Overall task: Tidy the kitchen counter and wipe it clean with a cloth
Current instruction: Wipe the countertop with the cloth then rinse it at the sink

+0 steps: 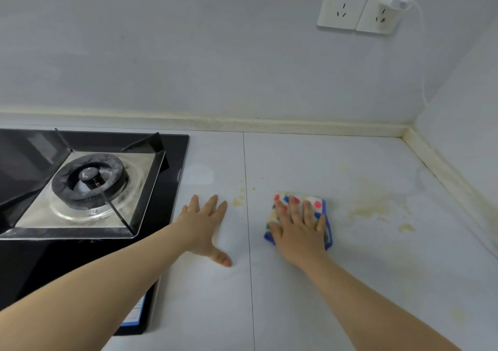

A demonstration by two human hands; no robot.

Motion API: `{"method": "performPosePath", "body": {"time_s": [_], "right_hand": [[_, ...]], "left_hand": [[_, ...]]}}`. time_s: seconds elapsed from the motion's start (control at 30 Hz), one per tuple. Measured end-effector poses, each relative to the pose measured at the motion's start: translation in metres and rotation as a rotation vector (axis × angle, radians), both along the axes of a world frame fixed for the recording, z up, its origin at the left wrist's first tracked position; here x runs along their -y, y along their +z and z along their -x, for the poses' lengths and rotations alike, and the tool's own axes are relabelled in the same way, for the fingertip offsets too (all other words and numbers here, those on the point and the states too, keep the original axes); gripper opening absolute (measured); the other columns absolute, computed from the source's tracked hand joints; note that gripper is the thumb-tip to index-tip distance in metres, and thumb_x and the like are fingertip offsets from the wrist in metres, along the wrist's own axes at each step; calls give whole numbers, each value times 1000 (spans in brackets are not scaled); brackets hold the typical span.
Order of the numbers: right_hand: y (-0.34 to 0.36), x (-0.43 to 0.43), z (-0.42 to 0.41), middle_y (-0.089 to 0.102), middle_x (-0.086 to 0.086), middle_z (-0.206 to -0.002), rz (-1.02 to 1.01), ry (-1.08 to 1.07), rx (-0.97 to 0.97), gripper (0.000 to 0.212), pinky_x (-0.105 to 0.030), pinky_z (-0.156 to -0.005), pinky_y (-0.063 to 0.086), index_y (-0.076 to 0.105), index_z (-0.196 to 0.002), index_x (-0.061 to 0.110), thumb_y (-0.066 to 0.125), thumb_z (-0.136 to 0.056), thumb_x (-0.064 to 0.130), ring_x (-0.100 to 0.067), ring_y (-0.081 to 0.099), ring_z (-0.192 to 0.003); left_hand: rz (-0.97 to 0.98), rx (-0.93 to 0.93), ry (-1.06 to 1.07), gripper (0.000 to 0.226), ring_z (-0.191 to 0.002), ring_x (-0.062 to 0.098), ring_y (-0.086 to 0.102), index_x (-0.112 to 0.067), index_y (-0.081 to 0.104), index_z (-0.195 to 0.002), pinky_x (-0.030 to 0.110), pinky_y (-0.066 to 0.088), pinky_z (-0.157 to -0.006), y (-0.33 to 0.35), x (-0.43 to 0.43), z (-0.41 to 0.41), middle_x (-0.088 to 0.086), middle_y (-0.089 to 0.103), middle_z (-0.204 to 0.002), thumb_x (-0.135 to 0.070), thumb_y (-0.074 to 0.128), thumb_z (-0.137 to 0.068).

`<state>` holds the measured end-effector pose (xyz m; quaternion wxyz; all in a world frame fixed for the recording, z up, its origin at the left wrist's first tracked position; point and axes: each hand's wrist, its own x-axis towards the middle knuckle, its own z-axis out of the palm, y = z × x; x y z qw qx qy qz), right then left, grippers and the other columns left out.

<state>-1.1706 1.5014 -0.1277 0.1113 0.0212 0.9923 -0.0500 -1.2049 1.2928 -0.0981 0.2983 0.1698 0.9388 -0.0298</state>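
While flat-fingered, right hand on cloth, left hand on counter between stove and stains.

left arm: ours reaches in bare from lower left, wrist straight | left hand: palm down, fingers straight and close together, thumb splayed to the right | right arm: bare, from lower right | right hand: palm down, flat, its fingers straight, slightly spread
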Motion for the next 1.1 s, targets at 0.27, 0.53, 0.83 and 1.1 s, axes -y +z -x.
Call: {"method": "performPosePath", "body": {"time_s": [0.27,0.53,0.83,1.1], "right_hand": [[0,-9,23,-9,11,-159,0,73,24,56,-50,-117,-3,-4,-149,39,15,-98,51,-19,-8,-148],[-5,11,10,41,4,-149,-65,218,0,63,-54,-103,37,27,-144,29,0,-93,54,-25,44,-134],[-26,22,4,42,-1,-145,9,259,-156,58,-54,-105,28,6,-151,31,9,-97,50,-29,40,-131],[2,38,70,-13,7,-159,56,60,62,57,-53,-115,-9,-5,-150,37,17,-99,49,-24,-13,-147]], "left_hand": [[125,-46,-21,136,-143,35,-22,-24,-21,-147,47,-3,-118,3,9,18,11,-24,-156,-76,66,-57],[35,-28,13,140,-142,35,-25,-21,-25,-146,47,-3,-118,-4,14,20,9,-28,-154,-73,70,-57],[16,-53,11,142,-143,34,-24,-9,-21,-147,46,-2,-120,-6,16,18,9,-26,-155,-73,69,-58],[15,-46,23,142,-143,33,-24,-9,-22,-147,45,-2,-119,-2,14,16,8,-26,-155,-72,70,-58]]}}
